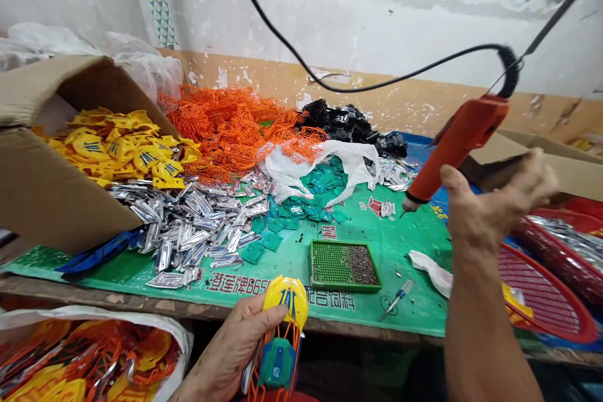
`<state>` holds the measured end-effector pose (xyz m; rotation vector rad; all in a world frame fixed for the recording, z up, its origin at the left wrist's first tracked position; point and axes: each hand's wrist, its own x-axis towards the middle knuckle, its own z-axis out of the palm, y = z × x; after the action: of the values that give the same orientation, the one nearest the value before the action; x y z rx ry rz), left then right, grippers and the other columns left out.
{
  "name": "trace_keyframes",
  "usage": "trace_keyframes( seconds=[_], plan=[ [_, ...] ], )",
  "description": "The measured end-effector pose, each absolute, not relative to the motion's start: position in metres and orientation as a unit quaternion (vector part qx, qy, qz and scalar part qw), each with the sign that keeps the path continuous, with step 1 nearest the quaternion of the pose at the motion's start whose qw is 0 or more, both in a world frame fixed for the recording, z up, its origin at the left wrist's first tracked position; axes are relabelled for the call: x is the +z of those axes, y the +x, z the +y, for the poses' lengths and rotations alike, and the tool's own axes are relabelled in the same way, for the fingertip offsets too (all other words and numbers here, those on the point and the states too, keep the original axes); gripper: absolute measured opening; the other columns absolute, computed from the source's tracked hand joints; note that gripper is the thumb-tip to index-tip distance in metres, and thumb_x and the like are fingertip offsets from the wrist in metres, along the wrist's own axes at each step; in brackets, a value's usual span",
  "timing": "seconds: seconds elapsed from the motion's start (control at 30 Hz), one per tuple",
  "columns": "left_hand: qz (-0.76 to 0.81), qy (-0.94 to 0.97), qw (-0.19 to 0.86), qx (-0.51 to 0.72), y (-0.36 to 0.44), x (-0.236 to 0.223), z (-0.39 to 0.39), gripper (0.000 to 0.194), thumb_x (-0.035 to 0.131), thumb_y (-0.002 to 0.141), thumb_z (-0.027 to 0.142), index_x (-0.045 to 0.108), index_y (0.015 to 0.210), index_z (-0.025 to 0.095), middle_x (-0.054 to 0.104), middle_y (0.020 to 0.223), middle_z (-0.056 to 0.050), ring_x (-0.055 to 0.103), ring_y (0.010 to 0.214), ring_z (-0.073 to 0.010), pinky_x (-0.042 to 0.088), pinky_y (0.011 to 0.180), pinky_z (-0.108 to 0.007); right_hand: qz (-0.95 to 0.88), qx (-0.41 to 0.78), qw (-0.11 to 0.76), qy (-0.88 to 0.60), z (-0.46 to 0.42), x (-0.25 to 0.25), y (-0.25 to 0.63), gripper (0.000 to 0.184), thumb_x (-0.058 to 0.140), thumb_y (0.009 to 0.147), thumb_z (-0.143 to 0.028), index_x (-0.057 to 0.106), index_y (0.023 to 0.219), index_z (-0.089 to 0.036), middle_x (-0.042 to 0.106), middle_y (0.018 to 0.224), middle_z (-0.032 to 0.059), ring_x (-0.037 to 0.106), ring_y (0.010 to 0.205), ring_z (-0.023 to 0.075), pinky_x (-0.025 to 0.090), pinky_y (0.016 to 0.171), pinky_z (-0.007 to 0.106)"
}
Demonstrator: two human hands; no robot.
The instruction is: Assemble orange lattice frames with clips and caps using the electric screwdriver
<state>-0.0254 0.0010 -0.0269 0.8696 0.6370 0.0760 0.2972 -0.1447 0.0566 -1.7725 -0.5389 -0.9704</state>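
Orange plastic cage point(281, 352), yellow-capped, teal-clipped

Bare left hand point(230, 345), bare right hand point(492, 201) and forearm point(485, 339), creased knuckles.

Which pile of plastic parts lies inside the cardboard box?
The yellow pile inside the cardboard box; the silver pile, orange pile and black pile all lie outside it.
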Motion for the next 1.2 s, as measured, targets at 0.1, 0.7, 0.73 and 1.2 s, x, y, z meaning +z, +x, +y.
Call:
trace_keyframes(
  seconds=[0.1, 0.7, 0.73, 1.2],
  plan=[
    [0.314, 0.418, 0.851, 0.043, -0.021, -0.030, -0.002, 0.035, 0.082, 0.063, 0.042, 0.072, 0.075, 0.011, 0.060, 0.062, 0.000, 0.046, 0.049, -0.0057, 0.037, 0.044, -0.014, -0.252, -0.267, 0.585, -0.723, -0.125, 0.070, 0.327, 0.059, 0.076, 0.065, -0.043, 0.056, 0.116, -0.023, 0.061, 0.111, 0.0129, 0.057, 0.105, 0.0300, 0.045, 0.088, 0.048],
    [0.299, 0.352, 0.887, 0.018, -0.017, -0.033, -0.013, 0.023, 0.080, 0.068, 0.031, 0.074, 0.076, 0.011, 0.066, 0.064, -0.003, 0.053, 0.052, -0.0072, 0.042, 0.049, -0.014, -0.261, 0.082, 0.754, -0.598, -0.068, 0.031, 0.238, 0.025, 0.075, 0.052, -0.020, 0.059, 0.071, -0.017, 0.059, 0.057, -0.0036, 0.054, 0.047, 0.0128, 0.044, 0.048, 0.029],
    [0.296, 0.348, 0.889, 0.017, -0.016, -0.032, -0.013, 0.023, 0.080, 0.068, 0.032, 0.074, 0.076, 0.011, 0.066, 0.064, -0.003, 0.052, 0.051, -0.0069, 0.042, 0.049, -0.014, -0.258, 0.074, 0.756, -0.597, -0.068, 0.026, 0.236, 0.024, 0.075, 0.052, -0.020, 0.058, 0.069, -0.017, 0.058, 0.057, -0.0037, 0.054, 0.047, 0.0127, 0.044, 0.048, 0.029],
    [0.286, 0.356, 0.890, 0.001, -0.006, -0.031, -0.017, 0.023, 0.077, 0.072, 0.031, 0.074, 0.079, 0.009, 0.064, 0.064, -0.003, 0.051, 0.052, -0.0065, 0.040, 0.048, -0.013, -0.224, 0.024, 0.761, -0.609, -0.071, -0.006, 0.231, 0.023, 0.073, 0.053, -0.018, 0.061, 0.073, -0.015, 0.060, 0.063, -0.0030, 0.054, 0.054, 0.0124, 0.045, 0.055, 0.030]
  ],
)
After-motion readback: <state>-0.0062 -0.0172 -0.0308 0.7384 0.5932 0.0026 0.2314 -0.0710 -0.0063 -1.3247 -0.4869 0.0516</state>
